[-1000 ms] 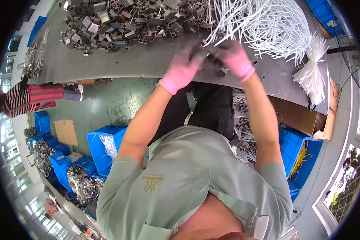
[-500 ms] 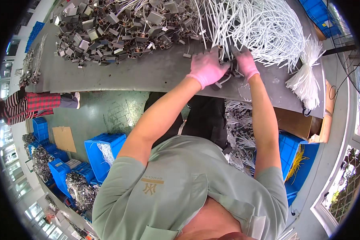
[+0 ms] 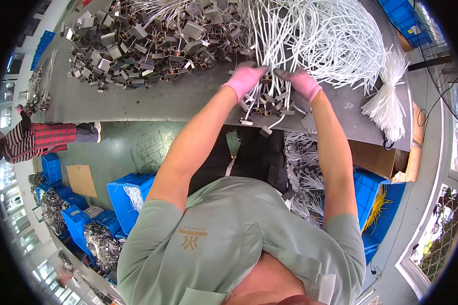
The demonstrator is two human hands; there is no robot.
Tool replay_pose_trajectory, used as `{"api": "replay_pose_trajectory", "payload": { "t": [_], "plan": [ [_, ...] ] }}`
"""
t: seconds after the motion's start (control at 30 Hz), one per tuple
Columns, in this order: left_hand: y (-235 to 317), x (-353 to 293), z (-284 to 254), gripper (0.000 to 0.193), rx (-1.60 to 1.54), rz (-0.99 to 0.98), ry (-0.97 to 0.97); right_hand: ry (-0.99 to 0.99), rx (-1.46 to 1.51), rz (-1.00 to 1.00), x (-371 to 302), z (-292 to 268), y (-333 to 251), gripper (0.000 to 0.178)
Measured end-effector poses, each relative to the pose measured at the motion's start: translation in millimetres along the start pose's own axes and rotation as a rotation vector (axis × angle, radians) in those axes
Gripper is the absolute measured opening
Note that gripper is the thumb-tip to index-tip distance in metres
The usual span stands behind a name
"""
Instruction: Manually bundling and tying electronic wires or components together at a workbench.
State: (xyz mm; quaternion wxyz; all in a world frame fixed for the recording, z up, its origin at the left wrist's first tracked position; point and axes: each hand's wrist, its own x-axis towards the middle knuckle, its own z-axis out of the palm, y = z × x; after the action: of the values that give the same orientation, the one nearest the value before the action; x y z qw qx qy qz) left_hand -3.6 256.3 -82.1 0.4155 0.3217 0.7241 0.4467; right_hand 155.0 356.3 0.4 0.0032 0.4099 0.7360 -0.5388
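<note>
My left hand (image 3: 245, 80), in a pink glove with dark grey fingertips, is closed on the left side of a bundle of white cables (image 3: 274, 57) at the table's near edge. My right hand (image 3: 301, 85), gloved alike, grips the same bundle from the right, its thumb pointing left across the cables; its other fingers are partly hidden. Below and between the hands, small metal-cased coil parts (image 3: 267, 105) on the cable ends are gathered in a cluster. One of these, a loose grey block (image 3: 265, 131), hangs past the table edge on its short white wire.
A big heap of metal-cased coil parts (image 3: 147, 46) covers the table's far left. White cables (image 3: 341, 46) spread across the far right, beside a tied white cable bunch (image 3: 387, 101). Blue crates (image 3: 132, 195) stand below left. Another person (image 3: 40, 136) stands at far left.
Both hands have drawn apart a little, the left one moving left. The cluster of coil parts now shows between and below them, nearer to me.
</note>
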Motion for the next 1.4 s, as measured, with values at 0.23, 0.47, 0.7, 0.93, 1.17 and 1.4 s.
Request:
{"api": "replay_pose_trajectory", "payload": {
  "t": [0.23, 0.47, 0.7, 0.93, 1.17, 1.4],
  "plan": [
    [8.3, -22.2, 4.0, 0.045, -0.493, -0.035, -0.053, 0.041, 0.333, -0.081, -16.2, 23.4, 6.8, 0.052],
    [31.9, -26.0, -35.3, 0.045, -0.47, -0.068, -0.52, -0.019, -0.344, -0.095, -39.0, 42.5, -24.0, 0.065],
    [49.4, -41.4, -47.6, 0.036, -0.536, -0.116, -0.494, -0.004, -0.578, -0.075, -50.5, 69.1, -51.8, 0.063],
    [42.4, -36.7, -53.4, 0.024, -0.27, -0.202, -0.236, -0.113, -0.484, -0.408, -59.0, 68.8, -27.6, 0.052],
    [47.4, -59.5, -84.0, 0.04, -0.003, -0.055, -0.301, 0.188, -0.243, -0.374, -40.8, 40.6, -14.8, 0.04],
    [90.6, -125.1, -113.3, 0.042, 0.076, -0.006, -0.361, 0.369, -0.655, -0.43, 50.3, 84.2, 30.4, 0.026]
  ]
}}
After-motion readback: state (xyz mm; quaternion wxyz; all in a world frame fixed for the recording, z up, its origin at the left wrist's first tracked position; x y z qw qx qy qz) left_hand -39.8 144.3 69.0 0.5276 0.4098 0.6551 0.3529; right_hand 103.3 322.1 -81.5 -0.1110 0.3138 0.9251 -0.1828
